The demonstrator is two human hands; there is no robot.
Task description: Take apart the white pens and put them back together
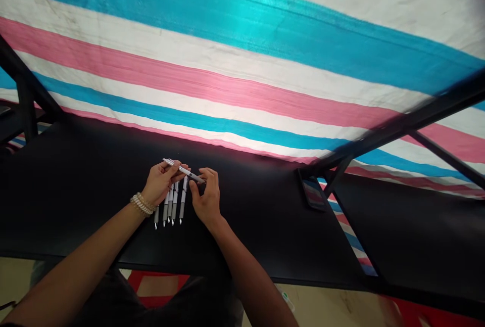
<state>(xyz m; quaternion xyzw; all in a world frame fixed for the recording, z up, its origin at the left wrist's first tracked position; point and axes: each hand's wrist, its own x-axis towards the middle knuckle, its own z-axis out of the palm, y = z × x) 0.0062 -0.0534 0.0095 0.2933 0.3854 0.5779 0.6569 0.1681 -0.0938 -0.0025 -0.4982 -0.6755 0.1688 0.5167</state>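
Left hand (159, 180) pinches a pen (184, 170) slanting toward the right fingers; handling seems unfinished. Five loose pens (182, 206), seemingly whole, lie below the left fingers. Right hand (207, 199) curls at held pen's tip, grip unclear.

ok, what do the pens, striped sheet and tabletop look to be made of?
Pens: likely plastic, smooth white and gray barrels; the shiny silver tips could be metal or coated plastic.
Striped sheet: probably plastic tarp, given its creases and the light glowing through.
Tabletop: smooth, dark, mostly matte; laminate or painted, can't tell.
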